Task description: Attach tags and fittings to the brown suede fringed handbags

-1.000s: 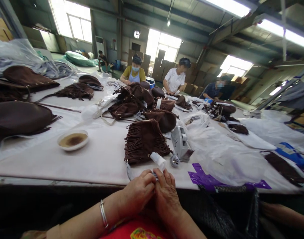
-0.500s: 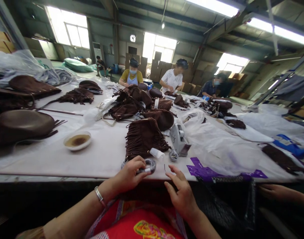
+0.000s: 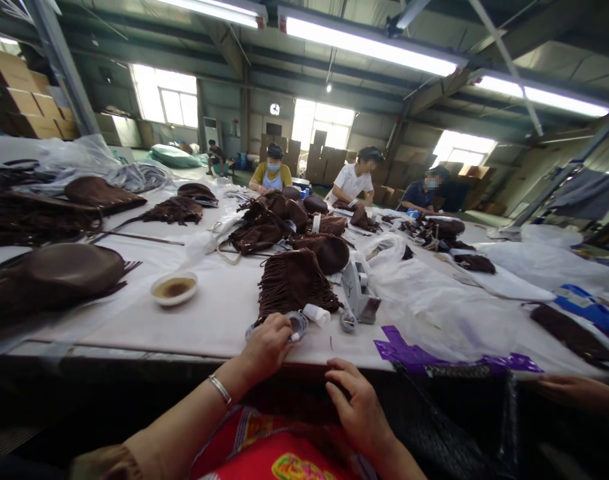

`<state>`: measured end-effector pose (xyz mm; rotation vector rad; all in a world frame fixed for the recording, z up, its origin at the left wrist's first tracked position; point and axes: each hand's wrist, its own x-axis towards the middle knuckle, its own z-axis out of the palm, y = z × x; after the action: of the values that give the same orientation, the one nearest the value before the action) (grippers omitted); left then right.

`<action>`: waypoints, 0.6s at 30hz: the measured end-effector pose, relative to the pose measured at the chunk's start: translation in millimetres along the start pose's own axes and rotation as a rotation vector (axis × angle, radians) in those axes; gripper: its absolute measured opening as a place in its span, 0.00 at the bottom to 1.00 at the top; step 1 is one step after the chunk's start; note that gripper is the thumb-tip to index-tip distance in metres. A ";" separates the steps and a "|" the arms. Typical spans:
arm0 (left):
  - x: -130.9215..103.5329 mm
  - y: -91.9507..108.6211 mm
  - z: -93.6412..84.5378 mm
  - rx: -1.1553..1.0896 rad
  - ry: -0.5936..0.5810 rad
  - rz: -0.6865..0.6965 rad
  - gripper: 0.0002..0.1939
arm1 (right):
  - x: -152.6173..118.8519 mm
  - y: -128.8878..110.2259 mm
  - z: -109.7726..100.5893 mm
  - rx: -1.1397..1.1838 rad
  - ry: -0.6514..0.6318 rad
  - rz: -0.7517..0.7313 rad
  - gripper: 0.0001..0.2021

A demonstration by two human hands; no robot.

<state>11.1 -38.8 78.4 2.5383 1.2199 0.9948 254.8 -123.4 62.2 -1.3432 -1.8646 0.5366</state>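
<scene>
My left hand [image 3: 267,343] is closed on a greyish, plastic-wrapped coil [image 3: 299,325] at the near side of the table; its fingers hide part of the coil. Just beyond lies a dark brown fringed bag [image 3: 294,280]. My right hand [image 3: 357,400] hovers at the table's front edge, empty, with its fingers apart. A short dark strip [image 3: 331,343] rests on the tabletop beyond that hand. Near the bag are a small white roll [image 3: 316,315], a small clear-and-grey roll [image 3: 348,321] and a grey tape dispenser [image 3: 359,290].
More brown bags [image 3: 269,223] are heaped mid-table, and others lie at left. A white dish of brown liquid [image 3: 173,291] stands left. Plastic sheeting [image 3: 449,313] and purple tape [image 3: 414,353] lie right. Another person's hand [image 3: 564,387] is at the right edge; several people work beyond.
My right hand has drawn back slightly toward me, away from the dark strip. My left hand stays on the coil. The camera view has tilted up and shifted left.
</scene>
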 end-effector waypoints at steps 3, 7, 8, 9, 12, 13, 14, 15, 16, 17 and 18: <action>0.3 0.8 -3.8 0.017 -0.143 0.106 0.04 | 2.5 4.6 2.4 -0.005 0.014 0.003 0.10; 11.6 -23.0 -18.3 -0.191 0.021 -0.049 0.08 | 4.0 18.8 3.8 -0.022 0.041 0.051 0.11; 17.9 -34.3 -20.9 -0.205 0.107 -0.162 0.11 | 4.7 23.0 3.6 -0.029 0.046 0.066 0.11; 25.4 -47.0 -22.1 -0.202 0.187 -0.294 0.12 | 6.0 27.2 3.3 -0.039 0.051 0.078 0.12; 50.0 -82.9 -16.5 -0.280 0.285 -0.698 0.19 | 16.9 39.1 1.9 -0.078 0.071 0.074 0.12; 57.4 -91.1 -12.4 -0.390 0.261 -0.800 0.22 | 23.3 43.0 1.6 -0.093 0.082 0.059 0.12; 63.9 -96.5 -8.0 -0.546 0.220 -0.874 0.25 | 30.9 47.0 1.4 -0.106 0.090 0.032 0.12; 69.6 -99.1 -4.1 -0.722 0.171 -0.926 0.26 | 39.3 51.0 1.5 -0.116 0.090 -0.012 0.12; 74.8 -99.3 -1.1 -0.903 0.118 -0.957 0.27 | 48.2 55.0 1.9 -0.123 0.085 -0.063 0.12; 79.8 -97.5 0.3 -1.070 0.064 -0.975 0.28 | 57.3 58.8 2.6 -0.129 0.078 -0.113 0.11; 85.2 -94.6 -0.2 -1.203 0.005 -1.000 0.28 | 66.1 62.2 3.6 -0.138 0.073 -0.154 0.11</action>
<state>-11.3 86.4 83.1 0.8475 1.1095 0.9569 279.6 -39.4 38.1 -1.2753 -1.9548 0.2811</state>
